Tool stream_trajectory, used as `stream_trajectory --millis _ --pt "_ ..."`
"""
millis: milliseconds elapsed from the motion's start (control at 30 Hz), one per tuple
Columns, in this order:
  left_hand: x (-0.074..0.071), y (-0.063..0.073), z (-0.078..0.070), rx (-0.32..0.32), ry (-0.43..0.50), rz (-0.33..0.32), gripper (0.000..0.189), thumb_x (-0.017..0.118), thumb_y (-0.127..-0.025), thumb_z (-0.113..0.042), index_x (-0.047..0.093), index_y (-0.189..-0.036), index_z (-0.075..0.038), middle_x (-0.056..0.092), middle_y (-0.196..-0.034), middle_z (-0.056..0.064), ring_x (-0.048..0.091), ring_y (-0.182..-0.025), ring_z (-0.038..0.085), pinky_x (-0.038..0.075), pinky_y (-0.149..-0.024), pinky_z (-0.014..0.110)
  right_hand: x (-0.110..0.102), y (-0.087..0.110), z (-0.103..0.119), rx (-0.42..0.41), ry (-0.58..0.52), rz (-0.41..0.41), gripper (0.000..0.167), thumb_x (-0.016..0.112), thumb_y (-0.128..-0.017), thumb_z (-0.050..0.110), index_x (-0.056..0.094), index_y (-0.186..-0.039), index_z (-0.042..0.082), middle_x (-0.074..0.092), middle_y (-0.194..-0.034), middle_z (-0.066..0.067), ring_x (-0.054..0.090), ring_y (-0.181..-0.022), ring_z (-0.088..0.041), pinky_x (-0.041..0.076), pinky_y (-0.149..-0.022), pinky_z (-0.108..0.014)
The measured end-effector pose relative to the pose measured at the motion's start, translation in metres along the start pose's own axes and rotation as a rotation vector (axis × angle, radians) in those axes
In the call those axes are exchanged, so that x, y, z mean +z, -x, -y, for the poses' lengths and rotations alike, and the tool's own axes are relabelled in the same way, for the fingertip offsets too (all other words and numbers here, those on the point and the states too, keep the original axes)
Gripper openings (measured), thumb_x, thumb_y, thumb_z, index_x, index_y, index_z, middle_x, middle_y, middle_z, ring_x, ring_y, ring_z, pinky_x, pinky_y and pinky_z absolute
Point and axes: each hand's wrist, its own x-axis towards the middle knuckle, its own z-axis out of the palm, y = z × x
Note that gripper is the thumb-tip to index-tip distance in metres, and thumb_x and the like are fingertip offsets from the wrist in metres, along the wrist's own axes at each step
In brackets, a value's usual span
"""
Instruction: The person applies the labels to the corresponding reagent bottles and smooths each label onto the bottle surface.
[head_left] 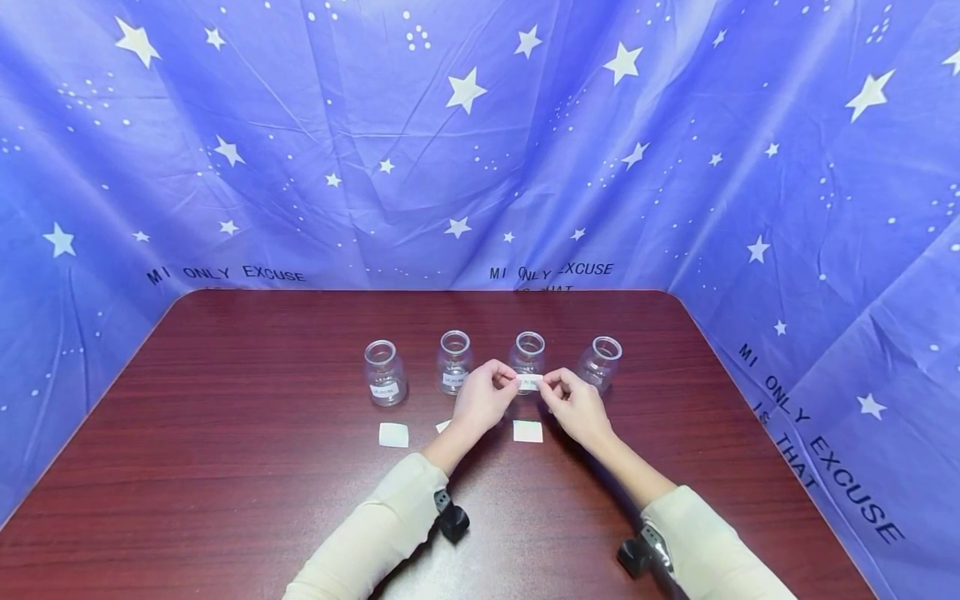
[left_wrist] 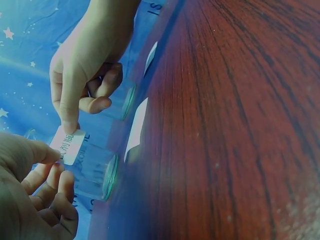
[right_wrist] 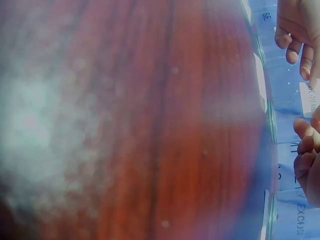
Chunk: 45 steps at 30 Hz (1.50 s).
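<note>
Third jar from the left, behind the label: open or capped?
Open: the head view shows no lid on that glass jar, its rim uncovered above the label the left hand and right hand pinch.

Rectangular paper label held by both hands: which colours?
The label is white with dark lettering, clearest in the left wrist view.

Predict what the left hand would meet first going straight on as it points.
Probably the clear rounded glass jar third from left, behind the white rectangular label it pinches; depth is unclear.
</note>
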Motion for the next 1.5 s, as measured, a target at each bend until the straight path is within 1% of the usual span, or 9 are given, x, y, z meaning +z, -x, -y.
stream_trajectory --millis 200,467,700,1000,1100,1167,1367,1500 --pt "0.0004 -0.0005 -0.0004 -0.014 -0.030 -0.010 0.008 0.063 -0.082 -0.023 0.065 -0.088 -0.016 0.066 -0.078 -0.003 0.055 -0.066 0.006 0.041 -0.060 0.022 0.0012 -0.0006 -0.0002 0.012 0.022 -0.004 0.012 0.066 -0.087 0.019 0.064 -0.089 0.007 0.056 -0.056 0.003 0.042 -0.045 0.002 0.035 -0.045 -0.019" --pt "0.0021 -0.0019 0.0023 -0.020 -0.059 -0.026 0.008 0.063 -0.082 -0.024 0.065 -0.086 -0.017 0.066 -0.077 -0.004 0.056 -0.068 0.008 0.041 -0.061 0.023 0.0012 -0.0032 0.0020 0.029 0.054 -0.007 0.009 0.065 -0.087 0.018 0.064 -0.088 0.010 0.056 -0.055 0.004 0.044 -0.045 -0.001 0.035 -0.047 -0.020" --pt "0.0018 -0.0021 0.0028 -0.011 -0.061 -0.041 0.007 0.063 -0.080 -0.022 0.064 -0.084 -0.017 0.067 -0.075 -0.004 0.058 -0.067 0.009 0.042 -0.060 0.024 0.0006 -0.0041 0.0027 0.043 0.075 0.002 0.010 0.065 -0.087 0.020 0.064 -0.088 0.010 0.055 -0.055 0.005 0.045 -0.045 -0.003 0.035 -0.048 -0.020" --pt "0.0001 -0.0016 0.0027 -0.022 -0.057 -0.045 0.007 0.064 -0.080 -0.022 0.064 -0.084 -0.017 0.067 -0.074 -0.003 0.058 -0.066 0.010 0.042 -0.060 0.024 -0.0012 -0.0044 0.0039 0.072 0.084 0.012 0.015 0.066 -0.087 0.025 0.063 -0.089 0.010 0.054 -0.054 0.005 0.045 -0.045 -0.002 0.035 -0.049 -0.021" --pt "-0.0001 -0.0015 0.0033 -0.031 -0.058 -0.033 0.012 0.064 -0.080 -0.024 0.063 -0.089 -0.015 0.067 -0.076 -0.003 0.056 -0.065 0.009 0.041 -0.060 0.024 -0.0023 -0.0039 0.0047 0.069 0.078 0.008 0.016 0.068 -0.085 0.023 0.062 -0.092 0.010 0.054 -0.052 0.004 0.045 -0.044 -0.003 0.035 -0.048 -0.021" --pt "-0.0002 -0.0017 0.0036 -0.040 -0.064 -0.021 0.016 0.065 -0.081 -0.026 0.062 -0.093 -0.015 0.067 -0.077 -0.003 0.056 -0.065 0.009 0.042 -0.061 0.025 -0.0029 -0.0042 0.0050 0.063 0.075 0.005 0.021 0.069 -0.084 0.023 0.061 -0.097 0.009 0.055 -0.052 0.004 0.044 -0.044 -0.003 0.035 -0.047 -0.021" --pt "-0.0001 -0.0034 0.0045 -0.059 -0.074 0.010 0.032 0.064 -0.084 -0.030 0.056 -0.109 -0.012 0.067 -0.079 -0.003 0.057 -0.067 0.011 0.044 -0.064 0.028 -0.0022 -0.0069 0.0049 0.076 0.047 -0.004 0.042 0.074 -0.079 0.023 0.054 -0.113 0.009 0.054 -0.052 0.001 0.043 -0.043 -0.003 0.036 -0.044 -0.021" --pt "0.0009 -0.0073 0.0083 -0.056 -0.052 0.054 0.047 0.063 -0.085 -0.030 0.050 -0.123 -0.007 0.068 -0.079 0.000 0.057 -0.067 0.010 0.046 -0.066 0.028 0.0007 -0.0096 0.0059 0.101 0.008 0.008 0.052 0.076 -0.078 0.024 0.051 -0.120 0.007 0.053 -0.050 -0.001 0.043 -0.042 -0.005 0.035 -0.043 -0.021"
